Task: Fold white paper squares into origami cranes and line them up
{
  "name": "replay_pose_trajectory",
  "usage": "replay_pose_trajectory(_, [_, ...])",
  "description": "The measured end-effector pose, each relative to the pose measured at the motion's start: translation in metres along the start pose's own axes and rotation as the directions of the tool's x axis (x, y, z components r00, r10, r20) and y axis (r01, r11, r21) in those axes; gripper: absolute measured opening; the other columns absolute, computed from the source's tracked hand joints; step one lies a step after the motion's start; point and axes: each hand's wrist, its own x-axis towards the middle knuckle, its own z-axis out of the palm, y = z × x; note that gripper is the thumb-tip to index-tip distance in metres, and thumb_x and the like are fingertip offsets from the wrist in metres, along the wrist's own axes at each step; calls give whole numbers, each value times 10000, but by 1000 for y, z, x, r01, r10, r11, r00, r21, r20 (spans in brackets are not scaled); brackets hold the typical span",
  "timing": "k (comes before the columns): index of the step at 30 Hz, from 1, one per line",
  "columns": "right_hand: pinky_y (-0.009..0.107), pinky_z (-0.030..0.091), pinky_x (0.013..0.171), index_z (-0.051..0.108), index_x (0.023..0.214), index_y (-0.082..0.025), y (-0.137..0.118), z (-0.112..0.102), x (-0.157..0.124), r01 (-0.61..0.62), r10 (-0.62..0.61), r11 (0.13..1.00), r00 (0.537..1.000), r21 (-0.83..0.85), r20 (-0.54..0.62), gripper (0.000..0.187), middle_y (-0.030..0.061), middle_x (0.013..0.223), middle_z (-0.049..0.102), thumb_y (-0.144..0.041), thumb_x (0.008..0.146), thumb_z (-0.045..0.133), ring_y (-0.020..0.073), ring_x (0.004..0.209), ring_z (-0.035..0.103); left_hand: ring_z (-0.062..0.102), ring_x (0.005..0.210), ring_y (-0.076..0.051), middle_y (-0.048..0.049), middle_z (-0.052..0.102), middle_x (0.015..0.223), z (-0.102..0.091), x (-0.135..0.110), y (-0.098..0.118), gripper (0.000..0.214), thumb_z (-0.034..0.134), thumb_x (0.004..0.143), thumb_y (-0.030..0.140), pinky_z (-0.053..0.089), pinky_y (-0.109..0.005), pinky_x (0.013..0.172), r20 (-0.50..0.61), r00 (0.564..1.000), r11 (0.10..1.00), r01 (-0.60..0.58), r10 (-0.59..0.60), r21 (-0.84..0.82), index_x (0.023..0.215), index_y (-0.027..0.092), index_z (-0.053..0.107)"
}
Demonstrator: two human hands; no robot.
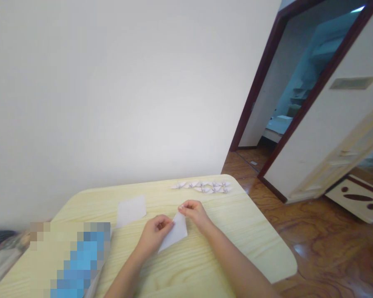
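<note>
While pinched at two points, folded paper [176,234]: white, pointed upward, low over the middle of the desk [242,244]; touches the wood or sits just above it, cannot tell which.
Left hand [155,232]: closed on the paper's left edge, thumb and fingertips pressed together, back of the hand toward the camera.
Right hand [195,212]: closed on the paper's top tip, fingers curled, forearm stretched across the desk.
Flat sheet [131,210]: white, lies on the desk just left of the hands, apart from them.
Small folded figures [207,187]: pale, stand in two short rows near the far edge of the desk, well apart from both hands.
Pixelated patch [71,256]: covers the near left part of the desk, contents unreadable.
Surroundings: plain white wall [127,91] behind the desk, open door [329,136] to the right, brown wooden floor [317,252].
</note>
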Motion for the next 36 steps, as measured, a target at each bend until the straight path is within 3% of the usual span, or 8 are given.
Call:
replay_pose_trajectory(4, [217,391,525,572,610,-152,-2,-8,4,-1,20,990,991,144,-129,235,-39,540,503,-379,625,632,78,494,458,479,528,-134,-3,547,539,0,1,-4,232,573,660,357,344,-223,500,5,999,999,43,-43,-3,600,134,599])
replay_pose_trajectory(8, [203,384,524,599,761,-170,0,-2,0,-21,21,1000,994,4,107,301,-33,621,551,-375,564,696,88,549,492,486,534,-137,-9,561,546,1,3,-7,237,573,657,360,351,-226,506,9,999,998,44,-44,-34,615,129,610])
replay_pose_trajectory(10, [199,363,497,590,717,-165,3,4,-3,-29,49,995,976,-92,213,298,-41,601,551,-352,528,724,88,528,481,493,545,-143,-17,577,562,1,4,-7,251,577,653,372,356,-229,511,6,999,998,50,-50,-41,629,126,620])
replay_pose_trajectory(12, [203,352,486,567,644,-153,6,7,-4,-38,73,988,968,-147,240,283,-38,585,552,-363,531,719,88,510,471,497,554,-147,-25,592,582,1,4,-7,278,573,655,397,356,-230,513,-8,998,997,67,-68,-48,646,125,630])
replay_pose_trajectory(22, [207,343,489,534,629,-153,8,-4,5,-36,38,998,998,-44,48,290,-36,570,542,-390,564,688,90,492,463,426,479,-116,14,521,474,-1,6,-1,359,569,629,472,293,-219,480,66,993,995,101,-101,0,553,126,627])
replay_pose_trajectory(30, [212,365,498,549,687,-152,4,-24,15,-22,27,998,994,55,-103,336,-18,605,573,-425,551,691,103,506,492,450,479,-125,9,522,469,-3,6,-6,335,551,635,453,314,-226,480,104,989,993,99,-106,70,518,140,575])
replay_pose_trajectory(34, [209,358,476,551,669,-145,7,-21,13,-38,39,997,999,-62,10,335,-13,598,571,-430,562,692,104,503,492,515,543,-146,-20,592,594,-5,8,-7,379,493,677,502,367,-235,496,36,992,990,125,-123,-63,687,141,609])
replay_pose_trajectory(36, [206,352,465,555,654,-141,11,-13,10,-33,44,991,995,-126,91,332,-18,587,566,-423,555,699,97,490,484,537,585,-148,-34,615,678,-2,8,-7,400,484,692,510,391,-237,514,63,993,984,108,-100,-143,782,141,609])
